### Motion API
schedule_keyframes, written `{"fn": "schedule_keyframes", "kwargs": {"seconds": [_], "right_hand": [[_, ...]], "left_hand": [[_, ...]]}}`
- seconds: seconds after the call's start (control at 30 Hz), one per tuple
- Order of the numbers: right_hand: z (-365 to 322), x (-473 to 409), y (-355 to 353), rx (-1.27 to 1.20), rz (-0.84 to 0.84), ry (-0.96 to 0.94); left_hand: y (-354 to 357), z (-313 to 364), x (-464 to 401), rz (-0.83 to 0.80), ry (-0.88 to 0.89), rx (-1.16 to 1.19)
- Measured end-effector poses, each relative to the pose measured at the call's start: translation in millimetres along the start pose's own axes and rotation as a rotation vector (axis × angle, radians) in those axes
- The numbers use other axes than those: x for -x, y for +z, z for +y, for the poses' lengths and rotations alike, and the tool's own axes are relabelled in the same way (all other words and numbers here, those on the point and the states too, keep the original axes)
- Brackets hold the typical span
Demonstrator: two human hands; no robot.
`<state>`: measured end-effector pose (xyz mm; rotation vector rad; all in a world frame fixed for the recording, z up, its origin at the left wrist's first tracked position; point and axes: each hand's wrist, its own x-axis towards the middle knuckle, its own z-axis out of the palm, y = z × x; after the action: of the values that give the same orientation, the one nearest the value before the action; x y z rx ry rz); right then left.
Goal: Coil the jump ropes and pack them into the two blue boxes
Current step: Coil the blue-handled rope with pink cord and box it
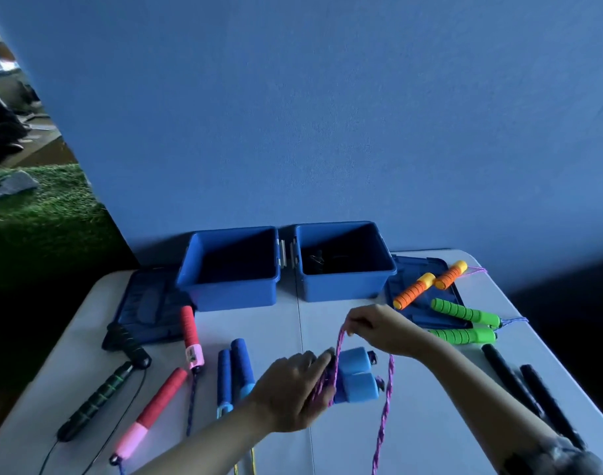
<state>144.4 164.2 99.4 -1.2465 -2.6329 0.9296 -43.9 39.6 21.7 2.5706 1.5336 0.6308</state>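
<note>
**Both hands wind the purple rope**

Gripping the light-blue handles (356, 375) and wound turns, the left hand (293, 392) serves as a spool; the right hand (378, 329) pinches the purple rope (387, 402) and lifts a loop, likely to keep tension. Behind the handles stand 2 blue boxes (229, 289), open to receive coils, the right one seemingly holding something dark. Around the handles lie 6 more ropes.

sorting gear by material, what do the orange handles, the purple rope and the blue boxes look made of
Orange handles: likely soft foam, matte and ribbed, with glossier yellow caps that look plastic. Purple rope: seemingly braided cord, shown by its twisted two-tone strands. Blue boxes: probably moulded hard plastic, smooth with a slight sheen and thin rigid rims.
</note>
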Motion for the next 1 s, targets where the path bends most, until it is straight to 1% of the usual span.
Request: {"fn": "schedule_keyframes", "kwargs": {"seconds": [0.07, 0.13, 0.2, 0.3, 0.37, 0.43, 0.47, 0.6, 0.67, 0.73, 0.8, 0.83, 0.93, 1.0], "right_hand": [[12.1, -1.4, 5.9, -0.085, -0.04, 0.014], [21.5, -1.8, 11.1, -0.24, -0.025, 0.045], [24.9, 1.0, 15.2, -0.386, 0.001, 0.135], [18.7, 8.6, 27.8, -0.498, 0.022, 0.267], [8.8, 12.1, 43.1, -0.618, -0.003, 0.274], [-5.7, 13.6, 60.2, -0.752, -0.023, 0.251], [-11.3, 13.3, 68.4, -0.777, -0.02, 0.246], [-27.6, 18.2, 96.6, -0.713, -0.028, 0.208], [-32.2, 24.6, 106.1, -0.644, -0.041, 0.225], [-36.4, 31.2, 110.8, -0.52, -0.069, 0.215], [-40.2, 38.6, 110.2, -0.371, -0.093, 0.178], [-42.1, 42.1, 108.1, -0.289, -0.085, 0.144], [-52.2, 51.2, 92.6, -0.165, -0.012, 0.047], [-61.7, 53.5, 73.3, -0.11, 0.026, 0.003]], "left_hand": [[-11.1, 6.3, -1.3, 0.021, 0.0, 0.072], [-18.7, 9.6, -1.7, 0.055, -0.038, 0.133], [-21.9, 7.4, -3.0, 0.089, -0.087, 0.136], [-28.4, 0.3, -10.3, 0.123, -0.211, 0.197], [-35.4, -3.8, -17.8, 0.184, -0.302, 0.246], [-40.7, -8.7, -25.8, 0.26, -0.383, 0.238], [-42.2, -12.3, -30.0, 0.299, -0.422, 0.231], [-48.0, -34.8, -44.1, 0.433, -0.675, 0.265], [-51.8, -50.6, -47.9, 0.495, -0.776, 0.219], [-52.8, -67.8, -47.6, 0.496, -0.874, 0.153], [-53.5, -81.1, -44.7, 0.402, -0.962, 0.098], [-51.7, -85.8, -41.4, 0.345, -0.963, 0.042], [-44.4, -88.9, -30.8, 0.201, -0.897, -0.12], [-35.5, -84.8, -24.5, 0.104, -0.859, -0.138]]}}
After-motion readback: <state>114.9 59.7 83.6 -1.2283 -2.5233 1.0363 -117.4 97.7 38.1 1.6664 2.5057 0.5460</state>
